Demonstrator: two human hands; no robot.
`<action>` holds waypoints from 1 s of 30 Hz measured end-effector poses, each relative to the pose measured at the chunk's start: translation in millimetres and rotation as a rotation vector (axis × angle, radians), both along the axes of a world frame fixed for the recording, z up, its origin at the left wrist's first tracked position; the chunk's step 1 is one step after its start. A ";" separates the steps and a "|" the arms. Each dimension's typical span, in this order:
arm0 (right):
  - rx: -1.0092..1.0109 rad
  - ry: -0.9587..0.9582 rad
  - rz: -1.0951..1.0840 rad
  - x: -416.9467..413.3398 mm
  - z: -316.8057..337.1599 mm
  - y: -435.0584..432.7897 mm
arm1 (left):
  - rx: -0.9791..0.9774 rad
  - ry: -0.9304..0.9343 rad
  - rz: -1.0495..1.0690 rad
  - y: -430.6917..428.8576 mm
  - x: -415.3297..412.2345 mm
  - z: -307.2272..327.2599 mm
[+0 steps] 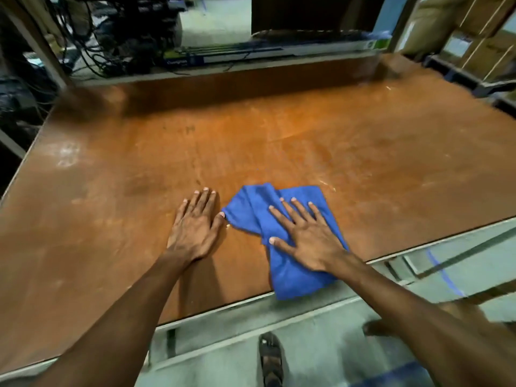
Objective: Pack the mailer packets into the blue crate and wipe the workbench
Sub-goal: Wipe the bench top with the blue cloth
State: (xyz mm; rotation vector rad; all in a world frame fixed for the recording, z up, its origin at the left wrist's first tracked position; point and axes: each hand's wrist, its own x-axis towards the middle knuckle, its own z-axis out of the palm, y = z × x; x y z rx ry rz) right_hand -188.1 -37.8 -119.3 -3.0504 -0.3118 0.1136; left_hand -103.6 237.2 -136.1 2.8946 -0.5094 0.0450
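Observation:
A blue cloth [251, 213] lies crumpled near the front edge of the brown wooden workbench [279, 141], one end hanging over that edge. My right hand [304, 236] lies flat on the cloth, fingers spread, pressing it to the wood. My left hand [195, 222] rests palm down on the bare bench just left of the cloth, its thumb touching the cloth's corner. No mailer packets or blue crate are in view.
A raised ledge at the back of the bench carries long flat boxes [273, 51] and a tangle of black cables [117, 37]. Cardboard boxes [480, 32] stand on shelving at the right. My sandalled foot [270, 358] shows on the floor below the front edge.

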 end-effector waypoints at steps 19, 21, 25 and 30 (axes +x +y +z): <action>-0.032 -0.016 -0.006 -12.2 4.1 -91.0 | -0.025 0.031 0.000 -21.5 -11.1 3.9; -0.020 -0.037 -0.183 23.5 1.2 -141.0 | -0.025 0.050 -0.006 -40.4 2.1 4.9; 0.006 -0.007 -0.388 98.0 5.9 -192.0 | -0.034 0.058 -0.006 -88.8 40.3 6.1; -0.024 -0.063 0.044 146.7 1.7 -189.7 | -0.038 0.026 0.034 -157.0 107.1 4.7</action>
